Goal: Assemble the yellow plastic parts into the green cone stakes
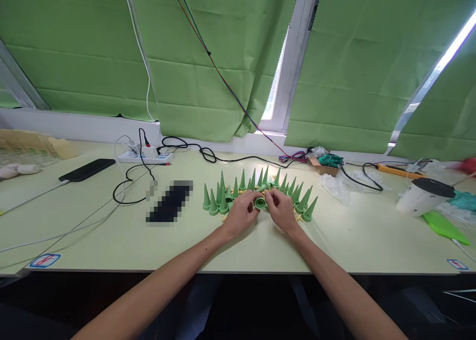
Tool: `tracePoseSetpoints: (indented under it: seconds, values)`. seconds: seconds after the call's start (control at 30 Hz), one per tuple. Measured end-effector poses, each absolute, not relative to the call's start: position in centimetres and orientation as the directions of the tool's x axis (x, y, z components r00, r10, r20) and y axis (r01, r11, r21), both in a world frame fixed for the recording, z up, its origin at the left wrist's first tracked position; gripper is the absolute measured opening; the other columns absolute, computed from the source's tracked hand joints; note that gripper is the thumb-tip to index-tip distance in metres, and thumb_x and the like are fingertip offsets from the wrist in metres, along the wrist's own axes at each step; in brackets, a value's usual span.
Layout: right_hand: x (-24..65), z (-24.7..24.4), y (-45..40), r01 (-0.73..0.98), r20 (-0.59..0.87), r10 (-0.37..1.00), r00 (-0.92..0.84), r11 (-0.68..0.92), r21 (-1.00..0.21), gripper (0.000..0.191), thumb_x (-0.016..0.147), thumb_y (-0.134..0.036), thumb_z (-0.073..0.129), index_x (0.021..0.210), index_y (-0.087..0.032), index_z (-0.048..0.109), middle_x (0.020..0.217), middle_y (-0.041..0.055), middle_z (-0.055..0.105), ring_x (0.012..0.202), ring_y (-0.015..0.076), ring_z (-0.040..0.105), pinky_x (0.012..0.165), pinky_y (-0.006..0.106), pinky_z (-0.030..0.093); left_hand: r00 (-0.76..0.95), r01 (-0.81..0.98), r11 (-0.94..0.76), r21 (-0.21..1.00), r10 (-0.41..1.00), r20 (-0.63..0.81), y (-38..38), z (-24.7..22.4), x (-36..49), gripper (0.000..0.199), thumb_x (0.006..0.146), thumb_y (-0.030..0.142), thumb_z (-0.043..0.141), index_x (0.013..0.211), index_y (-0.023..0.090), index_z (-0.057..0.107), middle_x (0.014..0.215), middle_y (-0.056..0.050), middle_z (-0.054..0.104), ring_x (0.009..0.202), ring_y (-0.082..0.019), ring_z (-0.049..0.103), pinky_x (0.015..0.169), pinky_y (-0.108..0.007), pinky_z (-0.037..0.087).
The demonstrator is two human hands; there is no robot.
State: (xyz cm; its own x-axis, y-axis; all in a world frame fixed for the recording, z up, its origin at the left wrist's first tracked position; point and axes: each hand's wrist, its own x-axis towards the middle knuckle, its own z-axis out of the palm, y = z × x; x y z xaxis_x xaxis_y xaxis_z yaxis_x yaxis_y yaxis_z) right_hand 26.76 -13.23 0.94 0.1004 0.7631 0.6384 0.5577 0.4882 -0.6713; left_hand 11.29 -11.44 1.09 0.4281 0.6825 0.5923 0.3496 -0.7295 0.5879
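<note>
Between my hands is a green cone (260, 203), tipped so that its round, open base faces me. My left hand (241, 210) has its fingers closed around the left side of that base. Thumb and fingertips of my right hand (281, 208) are pinched near the base's right side; whether they grip the cone or a small part is hidden. Several more green cones (305, 197) stand points up on the table to both sides and behind my hands. Small yellowish pieces (299, 216) lie among them, partly covered by the cones and hands.
A blurred dark object (171, 201) lies left of the cones. Farther left are a black phone (87, 170) and a white power strip (145, 155) with cables. To the right stand a small cardboard box (323, 166), clear plastic bags (336, 187) and a white cup (424, 198) with a dark lid.
</note>
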Motion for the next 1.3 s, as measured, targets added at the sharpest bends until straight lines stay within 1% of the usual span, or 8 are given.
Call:
tracePoseSetpoints:
  seconds: [0.4,0.53,0.67,0.73,0.83,0.9,1.1,1.3]
  values:
    - [26.7,1.0,-13.1,0.435,0.525,0.842,0.129,0.427,-0.792,0.037,0.092,-0.043,0.046,0.063,-0.021,0.04,0.052,-0.0047,0.039,0.048,0.011,0.037,0.048,0.025,0.028,0.439,0.361,-0.744,0.563,0.668,0.601,-11.5,1.1,11.4,0.038,0.075,0.002,0.048,0.107,0.02,0.059,0.091,-0.001,0.06,0.061,-0.009,0.048,0.064,-0.025,0.042]
    - [26.7,1.2,-13.3,0.378,0.487,0.865,0.122,0.413,-0.829,0.036,0.093,-0.044,0.045,0.065,-0.022,0.041,0.049,-0.0057,0.04,0.041,0.0105,0.038,0.046,0.025,0.03,0.407,0.323,-0.667,0.672,0.739,0.538,-11.8,1.4,11.4,0.038,0.074,0.005,0.05,0.108,0.021,0.054,0.093,0.0,0.061,0.052,-0.006,0.046,0.056,-0.023,0.041]
    - [26.7,1.2,-13.4,0.334,0.477,0.871,0.119,0.417,-0.845,0.035,0.094,-0.044,0.044,0.066,-0.023,0.04,0.047,-0.0069,0.039,0.037,0.0106,0.039,0.043,0.025,0.03,0.387,0.206,-0.517,0.831,0.823,0.416,-11.9,1.8,11.4,0.019,0.081,0.016,0.052,0.098,0.022,0.048,0.098,0.0,0.058,0.044,-0.003,0.046,0.045,-0.02,0.037]
    - [26.7,1.2,-13.4,0.339,0.481,0.868,0.126,0.418,-0.843,0.034,0.094,-0.043,0.044,0.067,-0.023,0.04,0.047,-0.007,0.039,0.038,0.0109,0.04,0.044,0.025,0.031,0.394,0.116,-0.41,0.905,0.855,0.337,-11.7,1.8,11.4,0.011,0.088,0.03,0.05,0.094,0.022,0.046,0.089,0.001,0.058,0.042,-0.004,0.049,0.041,-0.02,0.037]
    - [26.7,1.2,-13.4,0.375,0.498,0.858,0.128,0.423,-0.825,0.034,0.095,-0.043,0.044,0.068,-0.023,0.04,0.048,-0.0069,0.039,0.04,0.0109,0.04,0.046,0.025,0.031,0.457,0.022,-0.253,0.967,0.863,0.215,-11.3,1.6,11.5,0.03,0.092,0.05,0.043,0.085,0.021,0.044,0.058,0.005,0.051,0.038,-0.009,0.049,0.036,-0.021,0.036]
    - [26.7,1.1,-13.4,0.402,0.509,0.852,0.121,0.427,-0.81,0.034,0.095,-0.043,0.043,0.068,-0.023,0.04,0.049,-0.0068,0.039,0.042,0.011,0.04,0.047,0.025,0.031,0.496,-0.005,-0.158,0.987,0.857,0.139,-11.1,1.6,11.6,0.038,0.09,0.058,0.042,0.08,0.021,0.043,0.047,0.006,0.045,0.036,-0.011,0.05,0.033,-0.021,0.034]
    - [26.8,0.9,-13.3,0.471,0.534,0.841,0.088,0.437,-0.766,0.033,0.095,-0.042,0.043,0.07,-0.022,0.042,0.051,-0.0055,0.041,0.047,0.0117,0.04,0.051,0.025,0.032,0.556,-0.056,0.052,0.997,0.831,-0.013,-11.3,2.2,11.9,0.046,0.083,0.062,0.054,0.089,0.017,0.051,0.053,0.004,0.049,0.04,-0.011,0.054,0.032,-0.019,0.035]
    - [26.8,0.8,-13.1,0.502,0.542,0.838,0.063,0.443,-0.743,0.033,0.096,-0.043,0.042,0.07,-0.022,0.043,0.052,-0.0048,0.041,0.049,0.0124,0.039,0.051,0.026,0.031,0.558,-0.048,0.016,0.999,0.83,0.013,-11.4,2.2,11.7,0.046,0.078,0.061,0.062,0.079,0.018,0.048,0.048,0.006,0.046,0.039,-0.009,0.05,0.034,-0.019,0.034]
